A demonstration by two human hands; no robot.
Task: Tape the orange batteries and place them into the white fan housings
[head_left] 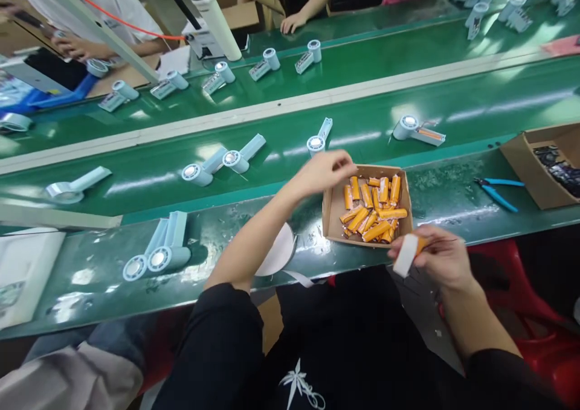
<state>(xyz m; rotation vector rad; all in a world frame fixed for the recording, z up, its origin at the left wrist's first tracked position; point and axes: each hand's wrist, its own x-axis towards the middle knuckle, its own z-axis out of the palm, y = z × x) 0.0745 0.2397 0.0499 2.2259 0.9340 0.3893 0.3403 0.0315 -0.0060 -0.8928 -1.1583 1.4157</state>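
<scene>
My right hand [446, 258] grips an orange cylindrical battery [422, 243] between thumb and fingers, in front of the box's near right corner. A white strip [405, 255] covers the battery's near side. My left hand [322, 171] hovers by the far left corner of the shallow cardboard box [334, 208]; its fingers are curled together in a pinch, and I cannot make out anything in them. Inside the box lie several orange batteries [377, 230], some with white patches. Just beyond my left hand is a light-blue handheld fan part [316, 144].
More fan parts [235, 161] lie along the green conveyor [281, 126]. Two stand on the near ledge [168, 258]. A white tape roll [278, 253] sits under my left forearm. Blue-handled pliers [498, 194] and a carton [528, 174] are at right. Co-workers sit across.
</scene>
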